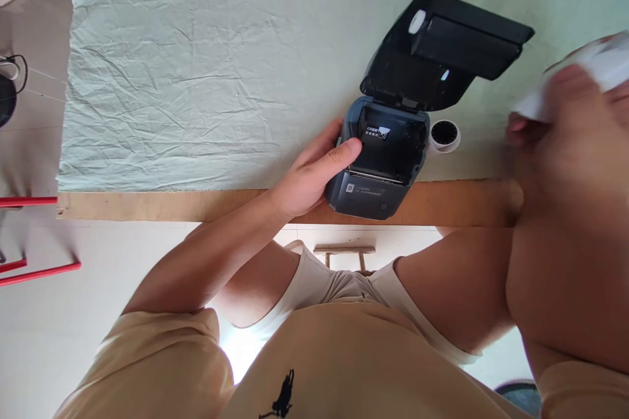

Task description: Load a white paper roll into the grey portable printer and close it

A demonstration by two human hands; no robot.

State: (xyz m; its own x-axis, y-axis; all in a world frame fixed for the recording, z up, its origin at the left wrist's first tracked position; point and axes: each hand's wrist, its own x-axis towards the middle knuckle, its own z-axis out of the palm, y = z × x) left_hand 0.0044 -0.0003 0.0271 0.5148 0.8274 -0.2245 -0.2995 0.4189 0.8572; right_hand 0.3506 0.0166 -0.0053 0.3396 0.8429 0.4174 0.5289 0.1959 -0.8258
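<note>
A dark label printer [363, 193] sits at the table's front edge with its black lid [442, 46] swung up and back. Its inner compartment shows a small white-printed sticker and no roll. My left hand [319, 173] grips the printer's left side, thumb over the rim of the compartment. Just right of the printer lies a small white round piece with a black face [445, 135]. Farther right, my right hand [580, 124], blurred by motion, is closed on a white item [609, 62] that looks like paper; its exact shape is unclear.
A pale green cloth [196, 65] covers the table, wrinkled on the left, with a wooden edge strip [147, 207] in front. Red furniture parts [44, 273] and a dark round object with a cable stand beyond the table's left side. My legs are under the edge.
</note>
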